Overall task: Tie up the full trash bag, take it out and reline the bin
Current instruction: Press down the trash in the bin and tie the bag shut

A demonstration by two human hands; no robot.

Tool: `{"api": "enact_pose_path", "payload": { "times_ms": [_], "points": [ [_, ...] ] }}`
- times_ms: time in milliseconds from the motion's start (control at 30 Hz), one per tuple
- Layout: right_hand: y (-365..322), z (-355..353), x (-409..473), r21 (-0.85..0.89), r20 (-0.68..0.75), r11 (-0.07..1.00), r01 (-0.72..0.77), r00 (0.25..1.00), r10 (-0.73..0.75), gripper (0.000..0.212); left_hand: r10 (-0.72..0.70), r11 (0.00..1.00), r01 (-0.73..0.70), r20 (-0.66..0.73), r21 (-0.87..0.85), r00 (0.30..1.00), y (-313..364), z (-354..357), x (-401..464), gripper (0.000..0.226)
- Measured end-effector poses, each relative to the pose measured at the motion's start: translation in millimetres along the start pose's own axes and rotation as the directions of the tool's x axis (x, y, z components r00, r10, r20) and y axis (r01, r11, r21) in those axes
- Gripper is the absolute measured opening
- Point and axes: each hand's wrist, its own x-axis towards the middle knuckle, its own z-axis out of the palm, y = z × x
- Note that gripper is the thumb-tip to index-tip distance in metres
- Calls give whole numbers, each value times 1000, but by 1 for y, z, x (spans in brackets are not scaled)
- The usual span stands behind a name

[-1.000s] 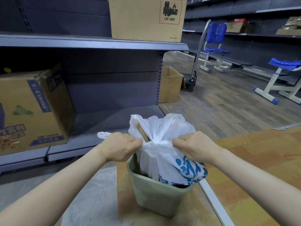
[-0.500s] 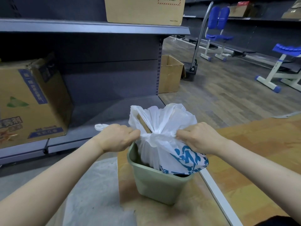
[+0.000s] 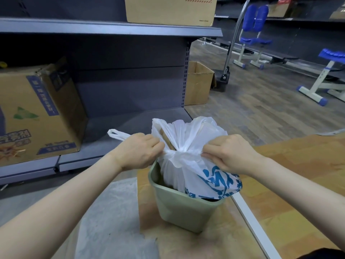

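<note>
A grey metal shelving unit fills the left and middle background, its upper shelf carrying a plain cardboard box and its lower shelf a printed carton with blue and green markings. An open empty carton stands on the wood-look floor at the shelving's end, beside the foot of a hand trolley, and blue-and-white chairs stand further back on the right. Nearer, an orange-brown board lies on the right and a sheet of clear plastic lies spread on the left. Between them stands a pale green bin, square-mouthed, with a full white trash bag bearing blue print rising out of it and leaning over the bin's right rim. A brown strip of cardboard shows inside the bag near its neck. The bag's top is gathered into a tight twist at the knot, above the bin. The left hand is curled into a fist gripping one handle loop, whose end sticks out past the knuckles. The right hand is likewise curled, pinching the bag's other gathered end just right of the knot.
</note>
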Motion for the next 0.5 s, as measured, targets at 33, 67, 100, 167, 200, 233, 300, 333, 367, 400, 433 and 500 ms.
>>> {"api": "enact_pose_path", "payload": {
  "times_ms": [33, 67, 100, 167, 200, 233, 300, 333, 367, 400, 433, 500],
  "points": [
    [-2, -1, 2, -22, 15, 1000, 17, 1000, -16, 32, 0, 1000, 0, -8, 9, 1000, 2, 0, 0, 14],
    [-4, -1, 4, -54, 60, 998, 29, 998, -26, 18, -1, 1000, 1, -17, 12, 1000, 5, 1, 1, 16],
    [-7, -2, 6, -89, 112, 996, 21, 994, -11, 11, 0, 1000, 0, -28, 7, 1000, 8, 1, 0, 16],
    [-15, 0, 8, -156, 171, 987, -23, 984, 50, 24, -6, 1000, 6, -33, -16, 999, 14, 4, 1, 10],
    [-16, 1, 9, -161, 163, 986, -37, 985, 64, 23, -15, 999, 14, -20, -33, 1000, 16, 4, 2, 11],
    [-16, 2, 8, -152, 148, 988, -26, 988, 49, 17, -25, 999, 25, -1, -48, 1000, 17, 3, 2, 13],
    [-17, 0, 10, -127, 115, 992, -24, 993, 39, 18, -32, 999, 33, 39, -29, 999, 17, 0, 3, 18],
    [-18, -2, 12, -136, 120, 991, -3, 993, 20, 21, -30, 1000, 30, 65, 0, 997, 16, -2, 2, 25],
    [-18, -3, 13, -141, 116, 990, 18, 993, -1, 20, -32, 999, 30, 96, 19, 995, 16, -3, 1, 35],
    [-17, -3, 13, -130, 126, 991, 40, 992, -23, 15, -46, 999, 43, 130, 25, 990, 17, -5, 1, 48],
    [-15, -2, 11, -94, 130, 995, 37, 991, -25, 13, -60, 998, 56, 157, 27, 986, 17, -6, 1, 58],
    [-14, 0, 6, 30, 149, 999, 12, 989, -17, 19, -78, 997, 76, 202, 19, 976, 19, -5, -2, 67]
  ]
}}
